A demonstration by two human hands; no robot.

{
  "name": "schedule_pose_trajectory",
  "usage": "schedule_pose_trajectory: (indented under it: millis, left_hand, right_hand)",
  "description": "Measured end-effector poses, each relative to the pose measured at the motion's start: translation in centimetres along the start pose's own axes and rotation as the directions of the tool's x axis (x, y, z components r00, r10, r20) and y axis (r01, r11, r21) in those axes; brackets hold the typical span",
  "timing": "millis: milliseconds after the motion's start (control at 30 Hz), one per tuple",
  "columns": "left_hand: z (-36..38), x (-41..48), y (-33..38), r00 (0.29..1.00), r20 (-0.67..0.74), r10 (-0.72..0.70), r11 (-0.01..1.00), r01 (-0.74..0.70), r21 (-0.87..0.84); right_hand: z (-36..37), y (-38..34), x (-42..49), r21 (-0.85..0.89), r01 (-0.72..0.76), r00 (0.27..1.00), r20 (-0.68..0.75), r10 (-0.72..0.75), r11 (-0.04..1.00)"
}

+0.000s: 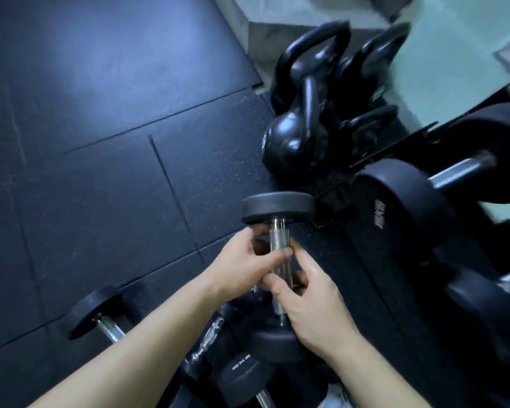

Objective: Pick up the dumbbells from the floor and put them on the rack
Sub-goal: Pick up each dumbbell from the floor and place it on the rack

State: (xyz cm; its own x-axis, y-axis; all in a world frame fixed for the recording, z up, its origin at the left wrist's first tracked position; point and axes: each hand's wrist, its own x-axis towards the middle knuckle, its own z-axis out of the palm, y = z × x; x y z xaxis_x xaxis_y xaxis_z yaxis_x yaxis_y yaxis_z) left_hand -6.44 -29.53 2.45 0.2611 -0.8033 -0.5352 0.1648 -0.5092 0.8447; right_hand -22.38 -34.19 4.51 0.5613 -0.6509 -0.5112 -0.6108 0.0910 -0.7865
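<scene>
Nearest, a dumbbell marked 8KG (pixel 242 371) is seen lying on the floor (pixel 100 178) among others, under two bare forearms. An upright dumbbell (pixel 278 208) is held by its steel handle: the left hand (pixel 242 269) is curled round the upper part, the right hand (pixel 309 304) is clamped on the lower part. Kettlebells (pixel 295 136) (black, blurred) are grouped far right, beside the loaded rack (pixel 407 138).
</scene>
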Motion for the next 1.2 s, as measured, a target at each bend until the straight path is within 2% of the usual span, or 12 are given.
schedule_pose_trajectory:
  millis: [267, 433, 600, 700, 900, 1033, 1200]
  left_hand:
    - [10.8, -9.1, 19.6, 0.962, 0.258, 0.085, 0.980, -0.128, 0.152]
    - [21.0, -11.9, 31.0, 0.863, 0.495, 0.102, 0.972, -0.191, 0.133]
    - [31.2, -12.2, 38.1, 0.788, 0.603, 0.122, 0.964, -0.239, 0.118]
    - [36.8, -11.9, 41.5, 0.757, 0.647, 0.095, 0.970, -0.217, 0.112]
    - [45.5, -9.4, 46.1, 0.743, 0.667, 0.059, 0.977, -0.180, 0.114]
    - [49.0, -6.3, 47.8, 0.740, 0.673, 0.010, 0.977, -0.150, 0.150]
    - [51.1, -1.9, 49.3, 0.760, 0.649, 0.005, 0.968, -0.167, 0.189]
  right_hand:
    - [-14.0, -10.4, -16.2, 0.137, -0.050, 0.957, -0.277, 0.086, 0.989]
    - [-24.6, -14.2, -24.1, 0.265, 0.020, 0.881, -0.461, 0.108, 0.964]
    - [-33.8, -15.4, -28.8, 0.312, 0.065, 0.775, -0.614, 0.149, 0.948]
    - [-39.1, -15.6, -30.6, 0.327, 0.076, 0.720, -0.672, 0.175, 0.942]
    - [-47.8, -14.0, -30.2, 0.365, 0.094, 0.649, -0.728, 0.221, 0.926]
    - [-51.6, -13.0, -28.1, 0.369, 0.105, 0.590, -0.770, 0.241, 0.924]
    - [-54.6, -12.4, -24.1, 0.404, 0.138, 0.566, -0.781, 0.262, 0.905]
